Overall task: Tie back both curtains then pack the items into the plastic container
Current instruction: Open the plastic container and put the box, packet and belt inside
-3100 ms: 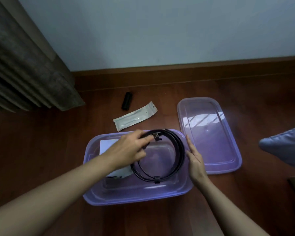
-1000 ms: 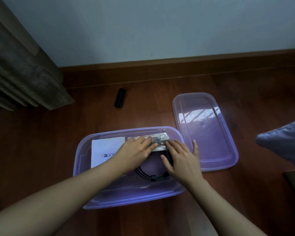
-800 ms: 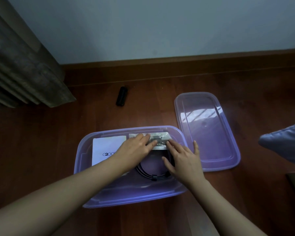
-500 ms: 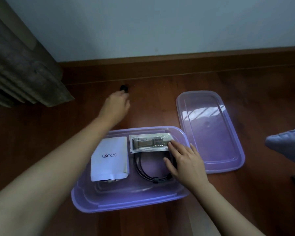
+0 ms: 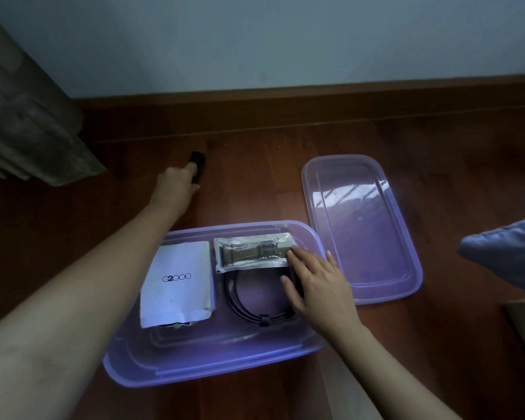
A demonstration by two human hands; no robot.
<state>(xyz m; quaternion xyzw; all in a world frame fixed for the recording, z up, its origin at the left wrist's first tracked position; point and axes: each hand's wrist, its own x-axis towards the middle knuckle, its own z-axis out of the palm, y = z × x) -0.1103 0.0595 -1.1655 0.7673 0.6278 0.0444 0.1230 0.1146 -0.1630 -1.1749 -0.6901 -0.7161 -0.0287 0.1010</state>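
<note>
A purple plastic container (image 5: 176, 368) sits on the wooden floor in front of me. Inside it lie a white G2000 pouch (image 5: 176, 283), a clear packet (image 5: 252, 251) and a coiled black belt (image 5: 255, 310). My right hand (image 5: 319, 286) rests flat inside the container, fingers spread, touching the packet's right end and the belt. My left hand (image 5: 176, 183) reaches out over the floor beyond the container, its fingers closed around a small black cylinder (image 5: 198, 160). The cylinder lies on the floor, partly hidden by the fingers.
The container's purple lid (image 5: 361, 225) lies upside up on the floor to the right. A grey-brown curtain (image 5: 28, 116) hangs at the far left. A brown skirting board runs under the pale wall. A grey-blue cushion (image 5: 509, 256) juts in at the right edge.
The clear packet went from the floor into the container on top of the belt. My left hand then left the container and reached forward to the black cylinder. My right hand stayed put.
</note>
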